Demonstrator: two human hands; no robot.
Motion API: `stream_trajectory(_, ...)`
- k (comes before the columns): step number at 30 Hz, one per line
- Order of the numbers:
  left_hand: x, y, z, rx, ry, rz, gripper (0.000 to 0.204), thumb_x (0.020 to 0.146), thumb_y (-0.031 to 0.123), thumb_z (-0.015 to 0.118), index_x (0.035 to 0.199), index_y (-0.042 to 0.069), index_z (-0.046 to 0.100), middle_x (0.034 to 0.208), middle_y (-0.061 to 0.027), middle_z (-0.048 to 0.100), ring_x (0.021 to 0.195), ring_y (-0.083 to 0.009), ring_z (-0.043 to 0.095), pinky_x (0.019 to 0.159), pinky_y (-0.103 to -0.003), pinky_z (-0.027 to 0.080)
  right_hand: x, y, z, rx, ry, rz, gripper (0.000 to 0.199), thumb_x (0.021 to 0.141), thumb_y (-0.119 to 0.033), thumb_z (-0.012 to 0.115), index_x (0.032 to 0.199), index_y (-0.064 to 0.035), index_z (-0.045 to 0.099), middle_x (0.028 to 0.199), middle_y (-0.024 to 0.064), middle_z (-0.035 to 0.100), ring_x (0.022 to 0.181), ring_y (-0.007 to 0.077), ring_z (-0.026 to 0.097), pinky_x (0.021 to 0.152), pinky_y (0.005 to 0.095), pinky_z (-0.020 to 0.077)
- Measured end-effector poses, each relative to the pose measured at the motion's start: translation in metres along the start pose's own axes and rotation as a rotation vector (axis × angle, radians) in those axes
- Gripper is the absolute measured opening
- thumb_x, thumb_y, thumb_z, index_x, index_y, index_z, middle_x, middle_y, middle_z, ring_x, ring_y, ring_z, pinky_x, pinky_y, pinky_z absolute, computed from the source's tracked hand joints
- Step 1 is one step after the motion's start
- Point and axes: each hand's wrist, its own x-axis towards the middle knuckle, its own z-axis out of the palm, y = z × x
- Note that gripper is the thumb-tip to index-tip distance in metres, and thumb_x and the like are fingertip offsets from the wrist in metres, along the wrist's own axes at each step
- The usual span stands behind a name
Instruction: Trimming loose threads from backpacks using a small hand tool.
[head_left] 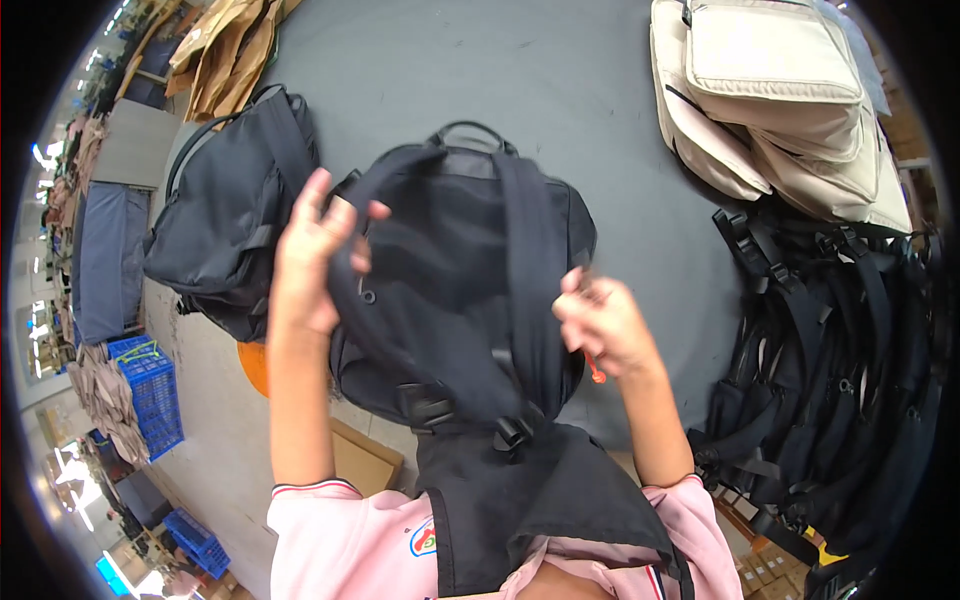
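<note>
In front of me a black backpack (440, 270) lies with its two shoulder straps (535, 260) facing up and its top handle (474, 128) at the far side. Beside its left edge is my left hand (318, 250), fingers spread and slightly blurred, close to the left strap; whether it touches the strap is hard to tell. My right hand (610, 325) is closed at the bag's right edge around a small tool with an orange end (596, 370) sticking out below. Most of that tool is hidden by the fingers, so its kind does not show.
A second black backpack (235, 210) sits to the left on the grey table (450, 60). Cream bags (770, 60) are piled at the far right, with several black backpacks (820, 370) below them. Brown paper (225, 60), a blue crate (150, 390) and a cardboard box (362, 460) are at left.
</note>
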Motion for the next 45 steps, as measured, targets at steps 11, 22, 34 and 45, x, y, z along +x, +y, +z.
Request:
stream_trajectory(11, -0.060, 0.015, -0.008, 0.367, -0.189, -0.132, 0.044, 0.087, 0.012, 0.064, 0.129, 0.007, 0.052, 0.100, -0.0069, 0.063, 0.077, -0.0092, 0.060, 0.065, -0.022, 0.050, -0.048, -0.017, 0.005, 0.023, 0.070, -0.158, 0.015, 0.082, -0.009, 0.066, 0.089, -0.0075, 0.052, 0.058, -0.0059, 0.046, 0.039, 0.0027, 0.037, 0.037, 0.0185, 0.0256)
stream_trajectory(22, -0.061, -0.059, -0.023, 0.893, -0.201, -0.016, 0.052, 0.084, 0.011, 0.064, 0.133, 0.010, 0.048, 0.121, -0.0179, 0.060, 0.110, -0.0248, 0.059, 0.094, -0.033, 0.045, -0.049, 0.045, -0.003, -0.127, 0.151, -0.014, 0.012, 0.085, -0.011, 0.064, 0.088, -0.0072, 0.053, 0.053, -0.0049, 0.044, 0.041, 0.0018, 0.035, 0.038, 0.0188, 0.0250)
stream_trajectory(34, 0.003, -0.040, -0.021, 1.424, 0.145, 0.529, 0.054, 0.078, 0.024, 0.070, 0.128, 0.011, 0.052, 0.135, -0.0188, 0.042, 0.123, -0.0356, 0.043, 0.102, -0.042, 0.037, -0.016, 0.076, -0.002, -0.985, 0.325, -0.126, 0.021, 0.081, -0.014, 0.067, 0.092, -0.0005, 0.057, 0.070, 0.0042, 0.058, 0.063, 0.0099, 0.053, 0.060, 0.0282, 0.0460)
stream_trajectory(45, 0.046, -0.098, -0.069, 0.981, 0.077, -0.005, 0.112, 0.054, 0.010, 0.084, 0.146, 0.005, 0.021, 0.143, -0.0175, 0.035, 0.133, -0.0296, 0.034, 0.109, -0.037, 0.029, -0.023, 0.077, -0.053, -0.857, 0.647, -0.575, 0.032, 0.087, -0.031, 0.063, 0.099, -0.0008, 0.059, 0.090, 0.0175, 0.067, 0.082, 0.0288, 0.066, 0.075, 0.0380, 0.0514)
